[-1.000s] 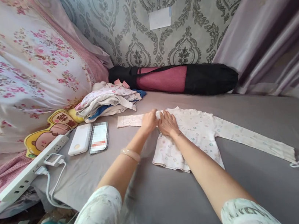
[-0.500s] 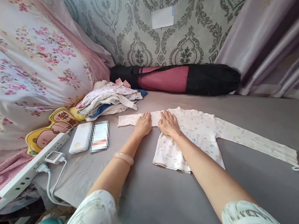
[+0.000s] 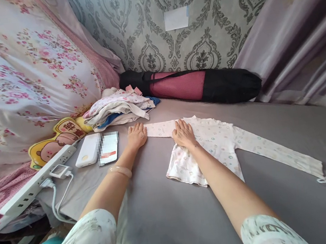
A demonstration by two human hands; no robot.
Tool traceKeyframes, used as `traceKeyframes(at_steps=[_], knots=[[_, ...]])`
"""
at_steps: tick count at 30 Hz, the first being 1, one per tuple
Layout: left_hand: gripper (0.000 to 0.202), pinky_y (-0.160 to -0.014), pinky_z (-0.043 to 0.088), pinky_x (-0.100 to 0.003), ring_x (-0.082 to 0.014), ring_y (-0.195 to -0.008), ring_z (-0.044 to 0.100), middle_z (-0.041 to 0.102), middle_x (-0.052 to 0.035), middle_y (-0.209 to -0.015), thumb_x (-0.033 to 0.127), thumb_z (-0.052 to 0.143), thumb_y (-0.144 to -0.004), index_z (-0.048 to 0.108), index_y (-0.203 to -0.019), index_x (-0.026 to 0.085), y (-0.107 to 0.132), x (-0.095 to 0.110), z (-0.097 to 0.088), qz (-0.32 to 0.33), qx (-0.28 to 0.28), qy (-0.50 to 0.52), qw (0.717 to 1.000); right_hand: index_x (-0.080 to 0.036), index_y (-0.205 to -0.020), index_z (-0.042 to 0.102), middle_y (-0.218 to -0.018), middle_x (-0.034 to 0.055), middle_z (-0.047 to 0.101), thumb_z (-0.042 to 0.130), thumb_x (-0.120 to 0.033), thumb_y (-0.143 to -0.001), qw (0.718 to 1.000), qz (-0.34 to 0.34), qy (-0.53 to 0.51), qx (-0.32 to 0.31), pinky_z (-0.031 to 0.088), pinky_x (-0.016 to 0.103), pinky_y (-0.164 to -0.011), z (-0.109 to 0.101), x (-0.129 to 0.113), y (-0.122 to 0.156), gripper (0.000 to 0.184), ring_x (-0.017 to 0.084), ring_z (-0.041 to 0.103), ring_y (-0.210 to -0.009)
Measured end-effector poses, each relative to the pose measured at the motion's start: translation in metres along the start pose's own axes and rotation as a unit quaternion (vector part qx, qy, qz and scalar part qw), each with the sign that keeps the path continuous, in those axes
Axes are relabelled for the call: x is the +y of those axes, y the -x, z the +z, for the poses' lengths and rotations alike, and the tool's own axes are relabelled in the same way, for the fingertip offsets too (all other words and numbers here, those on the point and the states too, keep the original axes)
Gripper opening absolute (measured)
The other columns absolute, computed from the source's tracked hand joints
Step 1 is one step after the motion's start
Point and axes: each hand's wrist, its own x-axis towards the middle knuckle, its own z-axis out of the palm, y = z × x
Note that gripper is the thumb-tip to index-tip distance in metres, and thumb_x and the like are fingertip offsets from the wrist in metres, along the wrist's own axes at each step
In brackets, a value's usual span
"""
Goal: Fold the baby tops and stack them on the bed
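A small white long-sleeved shirt (image 3: 214,143) with a pale print lies spread on the grey bed sheet (image 3: 156,203). Its left sleeve stretches out straight to the left, while the other slants down to the right. My left hand (image 3: 137,135) rests flat on the cuff end of the left sleeve, fingers stretched out and covering most of the cuff. Near the shoulder of that same sleeve, my right hand (image 3: 183,134) presses flat with its fingers spread. Neither hand grips the cloth. My right forearm hides part of the shirt's body.
Left of the shirt lie a phone (image 3: 108,149), a white power bank (image 3: 88,150) and a power strip (image 3: 40,177) with plugged cables. Behind them are a yellow cushion (image 3: 58,142) and a clothes pile (image 3: 118,108). A black and pink rolled bag (image 3: 191,85) lies along the wall.
My left hand has slid left along the sleeve, from its middle to the cuff. My right hand and the shirt stay in nearly the same place.
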Motion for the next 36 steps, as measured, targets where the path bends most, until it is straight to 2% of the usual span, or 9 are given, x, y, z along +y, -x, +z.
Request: traceKeyframes(at_steps=[5,8,12,16,21,26,30,33,36], knots=[[0.045,-0.114,0.029,-0.044,-0.0251,-0.136,0.044,0.052,-0.0158,-0.144,0.032,0.028,-0.1,0.052,-0.133,0.013,0.004,0.001,-0.004,0.003,0.059,0.03,0.998,-0.009,-0.156,0.023,-0.164,0.01,0.015,0.02,-0.032,-0.098,0.999,-0.002,-0.029,-0.038,0.007,0.042,-0.121,-0.008,0.001,-0.003,0.062,0.022,0.01,-0.151],[0.044,-0.114,0.029,-0.042,-0.0247,-0.136,0.044,0.054,-0.0138,-0.142,0.035,0.031,-0.099,0.054,-0.131,0.015,0.01,0.004,-0.009,0.051,0.082,0.042,0.994,-0.01,-0.157,0.019,-0.165,0.0089,0.012,0.015,-0.036,-0.1,0.994,-0.013,-0.071,-0.079,0.009,0.04,-0.122,-0.02,0.013,-0.003,0.063,0.021,0.007,-0.151],[0.045,-0.116,0.026,-0.04,-0.0226,-0.135,0.045,0.058,-0.0118,-0.139,0.035,0.031,-0.099,0.056,-0.131,0.015,0.013,0.008,-0.011,0.122,0.055,0.042,0.99,-0.007,-0.156,0.019,-0.164,0.0112,0.012,0.015,-0.037,-0.1,0.998,-0.007,-0.055,-0.043,0.005,0.041,-0.122,-0.031,0.039,0.001,0.063,0.021,0.005,-0.151],[0.049,-0.117,0.026,-0.04,-0.0228,-0.139,0.041,0.051,-0.0115,-0.147,0.039,0.029,-0.1,0.053,-0.136,0.016,0.009,0.007,-0.006,0.114,0.004,0.035,0.993,-0.003,-0.155,0.021,-0.164,0.0135,0.014,0.015,-0.042,-0.101,0.999,0.029,-0.007,-0.042,0.005,0.041,-0.122,-0.028,0.061,-0.003,0.066,0.022,0.007,-0.151],[0.054,-0.119,0.023,-0.044,-0.0231,-0.144,0.035,0.043,-0.012,-0.153,0.044,0.026,-0.101,0.047,-0.142,0.017,0.005,0.005,-0.002,0.094,-0.03,0.028,0.995,-0.005,-0.156,0.02,-0.163,0.012,0.015,0.014,-0.048,-0.101,0.999,0.034,0.009,-0.032,0.007,0.041,-0.122,-0.017,0.073,-0.013,0.07,0.023,0.01,-0.151],[0.053,-0.118,0.024,-0.044,-0.0225,-0.144,0.035,0.044,-0.0108,-0.152,0.044,0.026,-0.1,0.048,-0.141,0.02,0.005,0.005,-0.003,0.093,-0.028,0.033,0.995,-0.005,-0.156,0.02,-0.164,0.011,0.015,0.013,-0.048,-0.101,0.999,0.031,0.004,-0.022,0.005,0.042,-0.122,-0.013,0.076,-0.016,0.07,0.022,0.01,-0.151],[0.051,-0.118,0.025,-0.043,-0.022,-0.143,0.037,0.046,-0.0107,-0.151,0.043,0.027,-0.1,0.05,-0.139,0.02,0.006,0.005,-0.005,0.093,-0.028,0.034,0.995,-0.006,-0.156,0.019,-0.164,0.0096,0.014,0.012,-0.047,-0.101,0.999,0.029,-0.025,-0.038,0.005,0.039,-0.122,-0.02,0.077,-0.013,0.069,0.02,0.008,-0.151],[0.051,-0.117,0.026,-0.044,-0.0228,-0.142,0.037,0.045,-0.0109,-0.151,0.042,0.028,-0.099,0.051,-0.138,0.018,0.008,0.006,-0.006,0.101,-0.017,0.032,0.994,-0.007,-0.157,0.014,-0.165,0.0079,0.009,0.007,-0.047,-0.1,0.997,0.017,-0.058,-0.039,0.007,0.036,-0.122,-0.03,0.084,-0.002,0.07,0.018,0.005,-0.151],[0.051,-0.118,0.024,-0.044,-0.024,-0.143,0.035,0.045,-0.011,-0.151,0.042,0.027,-0.1,0.051,-0.138,0.018,0.009,0.006,-0.005,0.112,0.0,0.023,0.993,-0.006,-0.157,0.015,-0.165,0.01,0.008,0.009,-0.048,-0.1,0.999,0.016,-0.038,-0.012,0.005,0.037,-0.122,-0.036,0.1,0.016,0.071,0.02,0.004,-0.151]])
